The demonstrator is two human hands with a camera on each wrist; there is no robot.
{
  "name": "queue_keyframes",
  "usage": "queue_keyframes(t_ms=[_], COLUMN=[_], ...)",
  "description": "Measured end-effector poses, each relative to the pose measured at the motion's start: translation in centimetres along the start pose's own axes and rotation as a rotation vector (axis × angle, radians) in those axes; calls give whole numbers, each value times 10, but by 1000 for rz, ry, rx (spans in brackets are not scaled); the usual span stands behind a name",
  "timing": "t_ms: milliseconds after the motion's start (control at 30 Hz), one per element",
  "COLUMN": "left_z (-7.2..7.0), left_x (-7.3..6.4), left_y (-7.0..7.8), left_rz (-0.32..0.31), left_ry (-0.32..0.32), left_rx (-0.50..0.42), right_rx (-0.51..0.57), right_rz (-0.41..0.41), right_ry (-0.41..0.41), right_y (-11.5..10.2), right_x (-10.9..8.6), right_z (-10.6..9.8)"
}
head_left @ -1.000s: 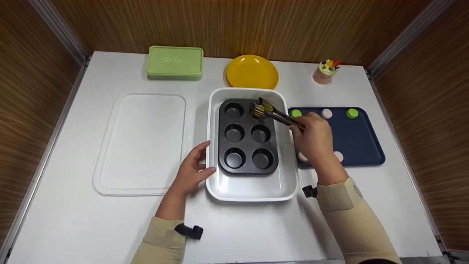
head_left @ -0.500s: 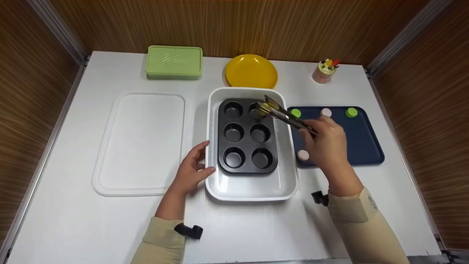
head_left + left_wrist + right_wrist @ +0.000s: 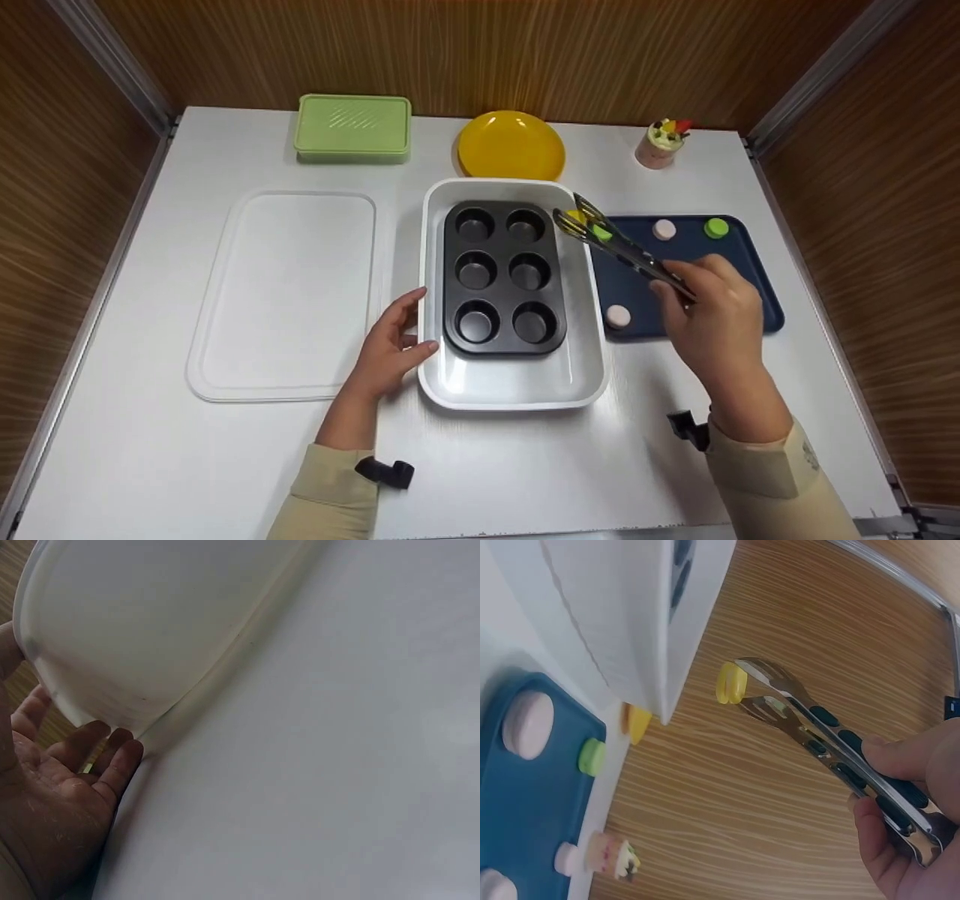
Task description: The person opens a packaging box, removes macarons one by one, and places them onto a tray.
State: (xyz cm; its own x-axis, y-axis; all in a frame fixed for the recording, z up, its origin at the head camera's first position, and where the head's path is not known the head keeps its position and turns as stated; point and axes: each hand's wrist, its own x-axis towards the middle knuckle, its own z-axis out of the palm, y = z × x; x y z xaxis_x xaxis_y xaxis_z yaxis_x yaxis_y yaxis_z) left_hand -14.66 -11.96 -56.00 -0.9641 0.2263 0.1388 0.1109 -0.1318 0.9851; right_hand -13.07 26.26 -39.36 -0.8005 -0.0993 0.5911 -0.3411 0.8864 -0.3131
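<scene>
My right hand (image 3: 716, 322) grips metal tongs (image 3: 829, 739) with black grip pads. Between the tong tips is a small yellow macaron (image 3: 731, 682), raised over the right rim of a deep white container (image 3: 514, 394). Inside that container lies a dark muffin tin (image 3: 504, 289) with several round cups, all of them bare. My left hand (image 3: 390, 349) holds the container's left wall, the thumb over the rim and the fingers outside. In the left wrist view, its fingertips touch underneath the container's corner. A navy tray (image 3: 739, 277) with pink macarons (image 3: 618, 316) and green macarons (image 3: 716, 228) lies to the right.
A flat translucent lid (image 3: 289, 292) lies left of the container. Along the back stand a green lidded box (image 3: 352, 127), a yellow plate (image 3: 510, 146) and a dessert cup (image 3: 660, 144) with fruit topping. Wood-grain panels (image 3: 465, 52) close in the back and sides.
My right hand has drawn the tongs right and toward me, lifting the yellow macaron from the muffin tin's far right cup to above the container's right rim. My left hand stays put.
</scene>
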Motion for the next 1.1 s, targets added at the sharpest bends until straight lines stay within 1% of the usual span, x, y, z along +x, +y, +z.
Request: queue_keyframes(t_ms=[167, 300, 367, 500, 633, 733, 867, 933, 1100], left_z=[-1, -1, -1, -1, -1, 0, 0, 1, 0], left_x=[0, 0, 0, 0, 0, -1, -1, 0, -1], left_y=[1, 0, 1, 1, 1, 1, 0, 1, 1], left_rz=[-6, -14, -17, -17, -24, -27, -24, -22, -16], left_ry=[-3, 3, 5, 2, 7, 11, 9, 8, 7], left_rx=[-2, 7, 12, 17, 26, 29, 24, 21, 8], right_rx=[14, 22, 7, -35, -78, -87, -92, -116, -147], right_rz=[4, 3, 3, 23, 26, 54, 117, 140, 182], right_ry=[58, 113, 126, 125, 107, 108, 122, 119, 149], right_y=[3, 11, 15, 24, 33, 41, 52, 59, 74], right_x=[-2, -2, -1, -3, -8, -15, -26, -32, -45], right_z=[-13, -23, -28, -38, -47, -50, -54, -57, -63])
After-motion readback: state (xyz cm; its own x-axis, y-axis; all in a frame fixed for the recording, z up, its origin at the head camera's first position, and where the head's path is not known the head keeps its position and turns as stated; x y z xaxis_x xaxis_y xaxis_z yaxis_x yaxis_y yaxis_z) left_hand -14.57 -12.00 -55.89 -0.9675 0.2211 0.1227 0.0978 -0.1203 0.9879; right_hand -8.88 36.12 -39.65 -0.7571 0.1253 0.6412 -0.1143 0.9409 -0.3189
